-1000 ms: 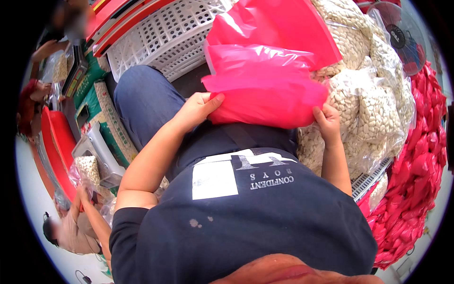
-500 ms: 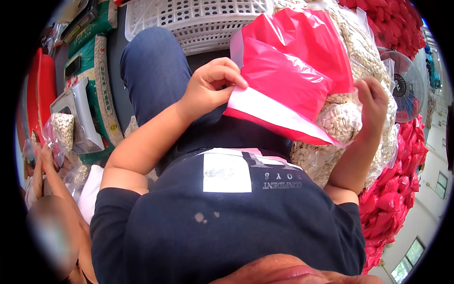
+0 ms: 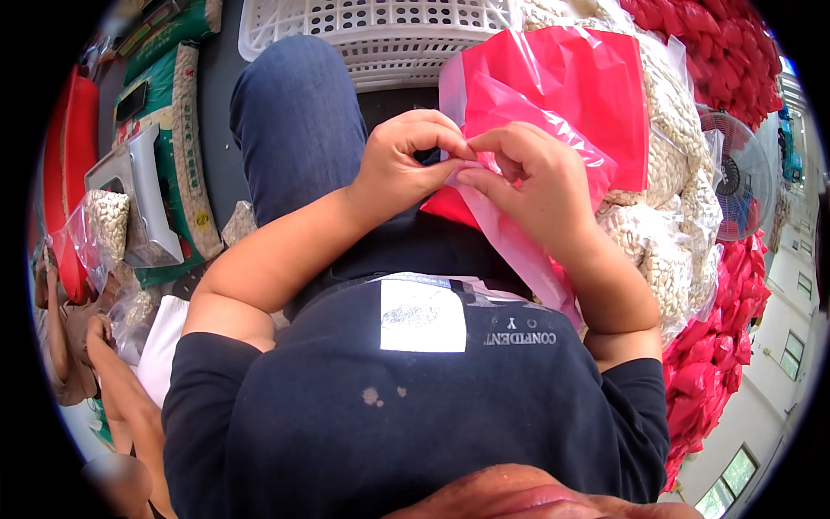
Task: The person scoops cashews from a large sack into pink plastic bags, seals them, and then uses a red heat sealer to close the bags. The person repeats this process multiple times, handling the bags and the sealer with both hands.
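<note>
Since half a second ago, the right hand [image 3: 540, 177] has swung inward from the far side of the red plastic bag [image 3: 601, 104] to meet the left hand [image 3: 405, 156], which keeps roughly its place. From my end, reading left to right, I first see a long red tub [image 3: 59, 173] at the rim, then a clear bag of pale, bean-like pieces [image 3: 107, 227] against a grey metal stand [image 3: 160, 212]. Just behind that lies a green sack [image 3: 188, 186], with a dark phone-like slab [image 3: 131, 102] beyond it. Next comes a bent knee in blue trousers [image 3: 298, 130], with the left hand to its right: thumb and forefinger are pinched together on the near-left edge of the red bag. A white perforated crate [image 3: 389, 65] stands beyond the hand. The red bag lies to the right of the left hand, spreading away beyond both hands and draping down beneath the right one. The right thumb and forefinger curl in, tips touching that same edge; I cannot tell whether they have film between them. Further right I have large clear bags of pale pieces [image 3: 661, 225], a round fan [image 3: 731, 177] and a heap of red packets [image 3: 713, 363].
</note>
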### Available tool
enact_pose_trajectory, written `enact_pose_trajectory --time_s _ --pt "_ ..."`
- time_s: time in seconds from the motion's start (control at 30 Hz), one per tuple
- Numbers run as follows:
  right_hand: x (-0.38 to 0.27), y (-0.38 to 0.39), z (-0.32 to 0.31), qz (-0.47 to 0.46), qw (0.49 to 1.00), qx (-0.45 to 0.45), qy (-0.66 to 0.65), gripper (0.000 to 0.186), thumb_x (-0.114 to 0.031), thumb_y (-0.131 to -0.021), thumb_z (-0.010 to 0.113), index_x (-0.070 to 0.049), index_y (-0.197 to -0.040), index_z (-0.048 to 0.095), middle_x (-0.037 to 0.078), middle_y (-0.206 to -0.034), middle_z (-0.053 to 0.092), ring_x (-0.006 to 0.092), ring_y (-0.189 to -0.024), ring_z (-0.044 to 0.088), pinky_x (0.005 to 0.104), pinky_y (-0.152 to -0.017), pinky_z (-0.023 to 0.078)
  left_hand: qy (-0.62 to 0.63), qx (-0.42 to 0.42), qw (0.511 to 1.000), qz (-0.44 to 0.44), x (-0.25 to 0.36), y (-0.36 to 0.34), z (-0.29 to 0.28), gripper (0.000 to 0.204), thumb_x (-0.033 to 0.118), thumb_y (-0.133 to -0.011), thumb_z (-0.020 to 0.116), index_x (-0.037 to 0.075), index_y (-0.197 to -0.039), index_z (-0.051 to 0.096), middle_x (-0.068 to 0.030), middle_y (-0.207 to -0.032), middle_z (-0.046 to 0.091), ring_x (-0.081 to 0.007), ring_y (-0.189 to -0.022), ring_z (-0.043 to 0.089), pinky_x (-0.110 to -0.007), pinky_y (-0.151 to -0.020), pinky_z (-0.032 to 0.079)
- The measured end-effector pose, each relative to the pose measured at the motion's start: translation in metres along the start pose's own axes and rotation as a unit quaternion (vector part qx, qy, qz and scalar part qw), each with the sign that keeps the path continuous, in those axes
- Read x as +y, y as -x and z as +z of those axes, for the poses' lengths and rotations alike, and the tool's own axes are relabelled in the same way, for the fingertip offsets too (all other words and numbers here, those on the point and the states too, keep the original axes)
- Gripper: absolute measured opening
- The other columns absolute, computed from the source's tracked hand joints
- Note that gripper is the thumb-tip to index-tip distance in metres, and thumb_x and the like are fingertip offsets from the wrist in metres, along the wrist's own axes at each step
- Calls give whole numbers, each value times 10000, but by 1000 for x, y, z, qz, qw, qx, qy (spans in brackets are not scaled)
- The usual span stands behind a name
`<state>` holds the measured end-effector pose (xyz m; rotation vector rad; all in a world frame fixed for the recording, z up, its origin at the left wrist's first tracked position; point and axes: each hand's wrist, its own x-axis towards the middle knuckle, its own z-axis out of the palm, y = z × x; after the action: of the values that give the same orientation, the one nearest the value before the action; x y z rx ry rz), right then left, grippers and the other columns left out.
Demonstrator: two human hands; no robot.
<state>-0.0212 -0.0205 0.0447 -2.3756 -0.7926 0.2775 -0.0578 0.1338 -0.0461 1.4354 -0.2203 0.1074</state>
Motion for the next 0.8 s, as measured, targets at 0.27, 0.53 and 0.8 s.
enact_pose_trajectory --time_s 0.27,0.53,0.8 --pt "39 30 -24 10 898 166 -407 147 -134 -905 452 -8 -852 507 25 -741 503 91 -595 454 202 -508 353 132 -44 988 -74 -20 -5 0 67 18 -797 586 28 -826 526 -53 -917 543 -94 -825 518 -239 -752 428" --pt "107 217 -127 -73 552 300 -775 75 -126 -882 428 -55 -899 446 49 -780 502 98 -587 475 234 -527 391 226 -36 932 -280 -23 -3 6 124 66 -870 496 70 -992 474 -28 -895 563 -71 -784 527 -196 -696 419" --pt "110 320 -92 438 862 251 -47 139 -76 -736 431 -19 -620 481 -10 -568 423 76 -525 367 225 -483 295 197 -28 949 -246 -17 2 14 139 13 -861 477 31 -976 552 -28 -889 574 -79 -785 540 -207 -702 441"
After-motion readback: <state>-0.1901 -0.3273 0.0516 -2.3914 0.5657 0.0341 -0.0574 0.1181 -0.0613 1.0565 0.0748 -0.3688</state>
